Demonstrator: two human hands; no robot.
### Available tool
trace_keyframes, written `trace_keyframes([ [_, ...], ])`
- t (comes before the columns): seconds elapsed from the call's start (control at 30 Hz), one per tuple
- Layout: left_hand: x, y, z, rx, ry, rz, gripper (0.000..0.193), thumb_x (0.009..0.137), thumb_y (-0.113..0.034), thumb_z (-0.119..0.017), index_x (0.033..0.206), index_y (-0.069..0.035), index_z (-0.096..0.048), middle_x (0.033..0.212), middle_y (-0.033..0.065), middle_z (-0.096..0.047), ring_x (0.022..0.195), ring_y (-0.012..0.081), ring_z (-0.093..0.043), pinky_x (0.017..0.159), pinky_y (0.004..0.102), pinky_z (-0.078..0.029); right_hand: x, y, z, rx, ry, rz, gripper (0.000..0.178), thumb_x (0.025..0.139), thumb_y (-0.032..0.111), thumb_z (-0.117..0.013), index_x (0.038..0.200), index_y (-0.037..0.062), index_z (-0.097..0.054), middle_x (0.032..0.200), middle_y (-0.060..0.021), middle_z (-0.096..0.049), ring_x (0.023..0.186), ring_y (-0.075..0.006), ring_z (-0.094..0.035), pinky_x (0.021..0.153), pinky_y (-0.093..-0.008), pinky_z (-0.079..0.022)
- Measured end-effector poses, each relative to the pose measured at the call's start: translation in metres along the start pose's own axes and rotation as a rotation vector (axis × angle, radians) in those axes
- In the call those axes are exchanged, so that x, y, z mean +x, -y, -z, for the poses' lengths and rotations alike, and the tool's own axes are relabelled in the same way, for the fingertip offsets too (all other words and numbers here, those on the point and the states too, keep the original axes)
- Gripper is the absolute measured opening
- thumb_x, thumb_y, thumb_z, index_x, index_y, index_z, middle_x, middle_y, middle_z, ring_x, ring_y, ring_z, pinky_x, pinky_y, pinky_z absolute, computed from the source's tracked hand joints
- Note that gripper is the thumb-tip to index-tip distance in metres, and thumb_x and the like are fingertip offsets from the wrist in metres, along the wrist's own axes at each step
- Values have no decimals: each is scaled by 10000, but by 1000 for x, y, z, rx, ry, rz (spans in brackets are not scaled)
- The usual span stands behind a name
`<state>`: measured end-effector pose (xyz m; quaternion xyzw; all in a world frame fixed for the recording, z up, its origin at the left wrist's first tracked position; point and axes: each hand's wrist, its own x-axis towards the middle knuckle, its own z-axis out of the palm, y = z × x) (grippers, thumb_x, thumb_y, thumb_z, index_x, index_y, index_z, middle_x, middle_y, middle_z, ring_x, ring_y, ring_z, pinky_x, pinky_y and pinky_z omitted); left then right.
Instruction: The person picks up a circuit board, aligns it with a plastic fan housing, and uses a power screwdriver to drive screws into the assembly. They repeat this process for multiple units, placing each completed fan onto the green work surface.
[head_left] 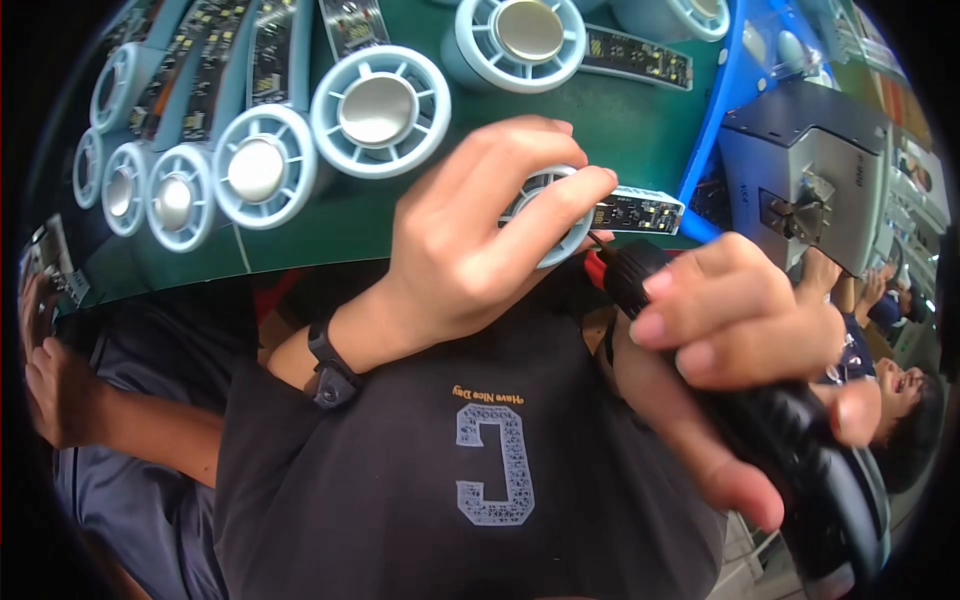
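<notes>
My left hand [465,225], with a black watch on the wrist, is closed around a pale blue plastic housing [574,243]. That piece has a round spoked head and a narrow handle with a dark circuit board [645,214] in it, pointing right. Much of the round head is hidden behind my fingers. My right hand [745,315] grips a black power screwdriver [630,275] with a red part near its nose. Its thin bit meets the housing by the base of the handle; whether it sits on a screw I cannot tell.
Several similar housings with silver discs stand along the left of the green work surface [310,225]; another housing [480,50] lies ahead. A grey box-shaped device [840,180] stands at right beyond a blue edge strip [712,130]. Another person's hand [60,395] is at far left.
</notes>
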<state>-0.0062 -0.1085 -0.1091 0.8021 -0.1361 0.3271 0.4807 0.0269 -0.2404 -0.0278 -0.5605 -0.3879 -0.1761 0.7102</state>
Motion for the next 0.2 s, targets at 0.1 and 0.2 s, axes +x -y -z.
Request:
trace_keyframes([
  [0.1,8,-16,12,149,98,8,457,656,-61,-834,1109,-63,-770,1051,81,-678,949,291,-732,739,357,-608,8,-2,31,132,227,-26,778,1036,700,-564,1503,96,-411,857,-115,-573,571,-221,-563,568,-397,-533],
  [0.2,22,-33,22,305,297,0,389,744,-100,-786,1131,-68,-763,1125,86,-684,1082,299,-727,844,361,-617,6,2,35,183,288,-74,712,1051,656,-576,1535,163,-405,950,-208,-634,540,-304,-578,497,-503,-529],
])
